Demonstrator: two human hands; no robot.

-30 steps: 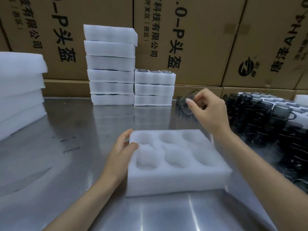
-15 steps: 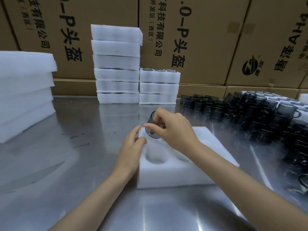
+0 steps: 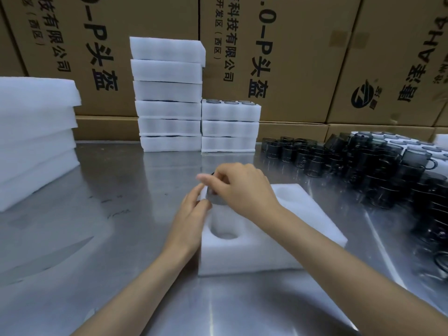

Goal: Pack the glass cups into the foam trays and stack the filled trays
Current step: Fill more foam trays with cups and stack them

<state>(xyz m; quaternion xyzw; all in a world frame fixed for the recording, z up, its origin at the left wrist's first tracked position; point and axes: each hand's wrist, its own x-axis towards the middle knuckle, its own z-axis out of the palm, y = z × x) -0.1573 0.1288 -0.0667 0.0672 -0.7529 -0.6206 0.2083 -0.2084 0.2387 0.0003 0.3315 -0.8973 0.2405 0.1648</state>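
Observation:
A white foam tray point(image 3: 303, 214) with round pockets lies on the steel table in front of me. My right hand point(image 3: 242, 187) grips a dark glass cup point(image 3: 214, 198) over the tray's far left pocket; most of the cup is hidden under my fingers. My left hand point(image 3: 191, 219) rests against the tray's left edge, its fingers straight and touching the foam beside the cup. The near left pocket point(image 3: 224, 232) holds nothing. Many dark glass cups point(image 3: 363, 166) stand crowded on the right.
Two stacks of foam trays stand at the back: a tall one point(image 3: 167, 93) and a short one point(image 3: 230, 126) with cup rims showing on top. A pile of foam sheets point(image 3: 34, 137) sits at the left. Cardboard boxes point(image 3: 303, 57) wall the far side.
My right hand carried a cup from the pile on the right over to the tray's far left pocket and lowered it. The left hand stayed at the tray's edge.

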